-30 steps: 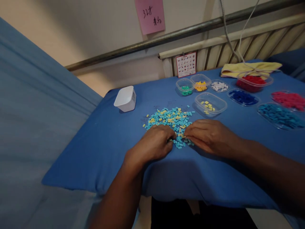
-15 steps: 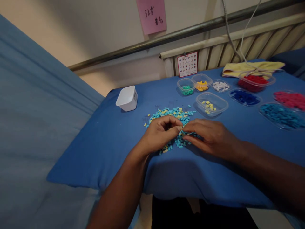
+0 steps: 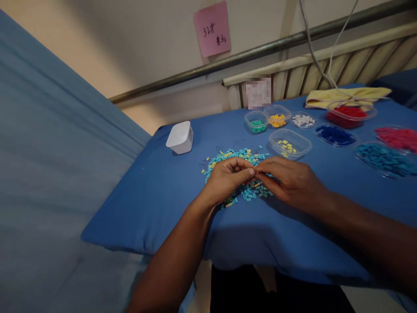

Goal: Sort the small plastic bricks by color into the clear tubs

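My left hand [image 3: 230,177] and my right hand [image 3: 291,180] meet fingertip to fingertip above a loose pile of small blue and yellow plastic pieces [image 3: 250,194]. Thumb and fingers of each hand are pinched closed. Whatever lies between the fingertips is too small and too covered to name. Part of the pile is hidden under both hands. Just beyond my right hand stands a clear tub [image 3: 308,148] with several pale yellow pieces [image 3: 286,147] in it.
Clear tubs of green pieces [image 3: 258,126], orange-yellow pieces [image 3: 277,121], white pieces [image 3: 303,121], dark blue pieces [image 3: 335,134], red pieces [image 3: 350,114], pink pieces [image 3: 399,138] and teal pieces [image 3: 384,158] line the back and right. A white box [image 3: 180,138] stands left; a yellow cloth [image 3: 345,96] lies behind.
My fingertips have drawn closer together, and the right thumb has moved in toward the fingers. The whole view has shifted slightly; the tubs and box stay in place.
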`<control>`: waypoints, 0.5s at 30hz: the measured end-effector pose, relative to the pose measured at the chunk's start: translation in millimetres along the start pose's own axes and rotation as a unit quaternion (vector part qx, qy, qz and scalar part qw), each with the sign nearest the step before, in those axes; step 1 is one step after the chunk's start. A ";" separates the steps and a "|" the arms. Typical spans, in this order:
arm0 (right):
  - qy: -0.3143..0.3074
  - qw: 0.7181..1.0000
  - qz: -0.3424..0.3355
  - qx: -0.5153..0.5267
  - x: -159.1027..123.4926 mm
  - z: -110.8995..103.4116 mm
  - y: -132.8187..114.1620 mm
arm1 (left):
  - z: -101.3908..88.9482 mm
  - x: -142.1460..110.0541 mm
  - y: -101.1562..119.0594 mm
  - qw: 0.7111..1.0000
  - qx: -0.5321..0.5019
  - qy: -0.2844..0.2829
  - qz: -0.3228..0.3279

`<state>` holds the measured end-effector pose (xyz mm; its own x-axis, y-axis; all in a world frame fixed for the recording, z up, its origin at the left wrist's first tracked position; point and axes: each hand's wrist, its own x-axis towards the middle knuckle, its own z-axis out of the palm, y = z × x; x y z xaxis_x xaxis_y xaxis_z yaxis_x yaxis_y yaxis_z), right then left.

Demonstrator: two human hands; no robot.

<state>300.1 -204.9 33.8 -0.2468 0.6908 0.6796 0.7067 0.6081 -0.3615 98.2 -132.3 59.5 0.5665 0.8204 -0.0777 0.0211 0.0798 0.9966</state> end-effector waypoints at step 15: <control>-0.031 0.997 -0.011 0.069 -3.9 -1.1 8.2 | -40.3 -71.7 27.6 0.811 0.584 -0.023 0.006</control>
<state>307.6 -203.1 28.9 -0.3048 0.6966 0.6495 0.6032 0.6689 -0.4343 24.9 -166.1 91.5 0.6012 0.7936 -0.0937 0.7673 -0.5406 0.3449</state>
